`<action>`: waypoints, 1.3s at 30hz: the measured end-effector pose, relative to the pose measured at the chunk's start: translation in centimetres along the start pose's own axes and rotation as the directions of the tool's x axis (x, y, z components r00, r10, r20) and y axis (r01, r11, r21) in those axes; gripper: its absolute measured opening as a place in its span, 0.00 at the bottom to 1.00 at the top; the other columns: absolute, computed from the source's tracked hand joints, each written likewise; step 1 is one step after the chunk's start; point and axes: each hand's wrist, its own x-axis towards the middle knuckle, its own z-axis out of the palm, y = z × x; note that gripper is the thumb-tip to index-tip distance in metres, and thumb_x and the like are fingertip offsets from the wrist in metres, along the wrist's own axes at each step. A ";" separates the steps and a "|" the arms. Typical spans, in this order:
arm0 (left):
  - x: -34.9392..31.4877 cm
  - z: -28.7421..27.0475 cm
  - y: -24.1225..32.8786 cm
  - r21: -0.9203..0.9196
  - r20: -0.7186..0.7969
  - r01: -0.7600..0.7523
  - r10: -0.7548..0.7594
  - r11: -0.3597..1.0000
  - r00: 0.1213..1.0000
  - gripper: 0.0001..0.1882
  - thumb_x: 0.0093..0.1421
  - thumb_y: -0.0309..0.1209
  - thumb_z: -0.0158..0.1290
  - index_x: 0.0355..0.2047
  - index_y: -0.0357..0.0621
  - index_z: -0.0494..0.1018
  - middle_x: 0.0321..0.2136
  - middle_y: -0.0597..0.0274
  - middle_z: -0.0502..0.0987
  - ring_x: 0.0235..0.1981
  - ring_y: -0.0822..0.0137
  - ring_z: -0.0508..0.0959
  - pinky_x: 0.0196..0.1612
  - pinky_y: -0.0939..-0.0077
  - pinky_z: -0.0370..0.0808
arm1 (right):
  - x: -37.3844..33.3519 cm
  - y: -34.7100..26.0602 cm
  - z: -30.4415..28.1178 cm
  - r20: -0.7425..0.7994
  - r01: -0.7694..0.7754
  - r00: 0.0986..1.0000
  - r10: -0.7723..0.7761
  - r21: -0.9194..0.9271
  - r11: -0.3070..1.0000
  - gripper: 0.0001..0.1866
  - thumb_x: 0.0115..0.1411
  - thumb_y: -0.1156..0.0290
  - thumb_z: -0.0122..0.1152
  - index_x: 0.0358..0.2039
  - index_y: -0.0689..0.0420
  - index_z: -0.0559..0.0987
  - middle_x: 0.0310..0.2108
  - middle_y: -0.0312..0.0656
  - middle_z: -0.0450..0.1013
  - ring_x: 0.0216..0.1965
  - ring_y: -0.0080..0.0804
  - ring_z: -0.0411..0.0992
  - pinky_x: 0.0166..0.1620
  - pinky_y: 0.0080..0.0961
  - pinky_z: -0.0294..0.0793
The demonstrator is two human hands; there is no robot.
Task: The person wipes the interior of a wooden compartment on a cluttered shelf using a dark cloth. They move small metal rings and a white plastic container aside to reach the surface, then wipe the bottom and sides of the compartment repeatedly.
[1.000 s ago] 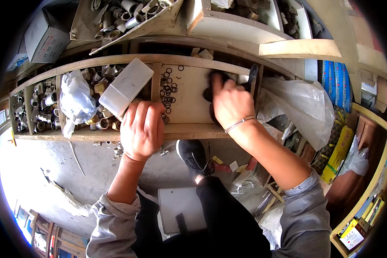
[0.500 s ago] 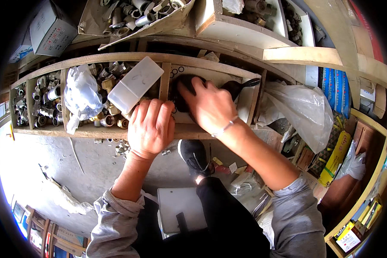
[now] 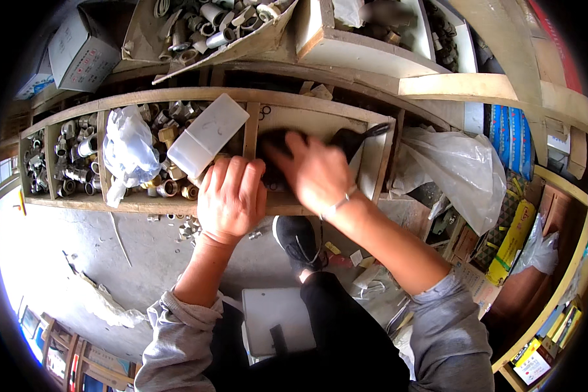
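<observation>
My left hand (image 3: 232, 195) is closed, with its fingers curled over the front rail of a long wooden divided tray (image 3: 147, 206), beside a divider. In the right-hand compartment, my right hand (image 3: 321, 175) presses down on a black cloth-like bundle (image 3: 276, 145); the fingers are smeared by motion. A dark strap-like end (image 3: 372, 130) sticks out to the right of this hand. A few small black rings (image 3: 264, 111) lie on the compartment's pale bottom. Left of the divider, a frosted plastic box (image 3: 209, 134) rests tilted on metal pipe fittings.
A crumpled plastic bag (image 3: 130, 147) lies among the fittings. Behind stands an open carton (image 3: 222, 59) of fittings, with a white compartmented box (image 3: 372, 46) to its right. Clear plastic sheeting (image 3: 454, 173) drapes at the right. Below are my shoe (image 3: 297, 242) and a white stool (image 3: 277, 320).
My right hand has moved slightly toward me in the compartment, with the black bundle under it, and is now blurred. My left hand keeps its hold on the rail. The whole view has shifted slightly.
</observation>
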 end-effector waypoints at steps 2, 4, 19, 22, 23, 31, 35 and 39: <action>-0.3 -0.1 -0.5 0.005 -0.004 -0.007 0.007 1.000 1.000 0.12 0.49 0.29 0.53 0.36 0.48 0.71 0.30 0.62 0.70 0.33 0.59 0.72 0.38 0.67 0.71 | -1.5 0.4 -0.7 0.030 0.079 0.996 -0.082 0.093 0.993 0.24 0.55 0.70 0.55 0.53 0.39 0.77 0.37 0.40 0.71 0.34 0.38 0.74 0.26 0.33 0.77; -0.4 -0.1 -0.4 -0.009 -0.008 -0.001 0.001 1.000 1.000 0.12 0.49 0.28 0.52 0.36 0.47 0.71 0.30 0.60 0.70 0.33 0.57 0.72 0.38 0.66 0.71 | -2.6 1.6 -1.6 0.165 -0.001 0.986 -0.004 0.028 1.000 0.26 0.54 0.69 0.57 0.56 0.37 0.76 0.38 0.41 0.71 0.36 0.38 0.74 0.27 0.34 0.77; 0.0 -0.2 -0.1 0.037 0.006 -0.007 0.007 0.999 1.000 0.11 0.49 0.30 0.52 0.36 0.47 0.71 0.29 0.62 0.69 0.33 0.59 0.72 0.38 0.66 0.71 | 1.2 0.6 -0.8 0.136 -0.054 0.990 0.026 0.204 0.978 0.19 0.56 0.69 0.58 0.49 0.40 0.79 0.38 0.46 0.70 0.33 0.45 0.76 0.29 0.38 0.78; -0.1 0.0 -0.2 0.032 -0.016 -0.005 0.006 0.999 1.000 0.11 0.49 0.30 0.52 0.35 0.47 0.71 0.29 0.62 0.69 0.33 0.59 0.72 0.38 0.66 0.71 | -0.7 1.0 -2.0 0.128 0.101 0.982 -0.141 0.277 0.955 0.19 0.56 0.68 0.58 0.50 0.39 0.78 0.38 0.44 0.70 0.34 0.45 0.76 0.30 0.39 0.77; -0.1 0.0 -0.2 0.032 -0.013 -0.010 0.011 0.999 1.000 0.11 0.49 0.30 0.52 0.35 0.47 0.71 0.29 0.62 0.69 0.33 0.59 0.72 0.38 0.66 0.71 | -0.5 1.2 -2.6 0.140 0.015 0.988 -0.059 0.294 0.956 0.19 0.57 0.68 0.58 0.50 0.39 0.78 0.38 0.44 0.70 0.34 0.45 0.76 0.30 0.40 0.77; 0.0 -0.1 0.2 0.055 0.020 -0.015 0.014 0.998 1.000 0.12 0.49 0.31 0.52 0.35 0.47 0.71 0.31 0.61 0.70 0.35 0.59 0.72 0.39 0.66 0.71 | 3.3 0.0 -0.6 0.149 -0.151 0.974 0.169 -0.130 0.980 0.26 0.57 0.69 0.56 0.58 0.46 0.71 0.36 0.46 0.69 0.31 0.42 0.75 0.23 0.35 0.77; -0.1 -0.2 0.1 0.067 0.028 0.002 -0.004 0.998 1.000 0.11 0.49 0.31 0.52 0.35 0.47 0.71 0.31 0.61 0.69 0.36 0.58 0.72 0.39 0.65 0.71 | 4.7 -1.7 -0.4 0.146 -0.154 0.972 0.185 -0.198 0.968 0.27 0.59 0.70 0.53 0.60 0.49 0.69 0.36 0.44 0.70 0.32 0.37 0.75 0.22 0.27 0.76; -0.3 -0.3 -0.2 -0.012 0.048 0.021 -0.021 1.000 0.999 0.11 0.49 0.28 0.51 0.36 0.47 0.71 0.31 0.57 0.70 0.34 0.53 0.71 0.39 0.60 0.70 | 2.1 1.2 -1.6 0.315 -0.255 0.905 0.287 -0.139 0.957 0.25 0.59 0.67 0.51 0.59 0.52 0.71 0.37 0.46 0.73 0.33 0.41 0.78 0.25 0.36 0.77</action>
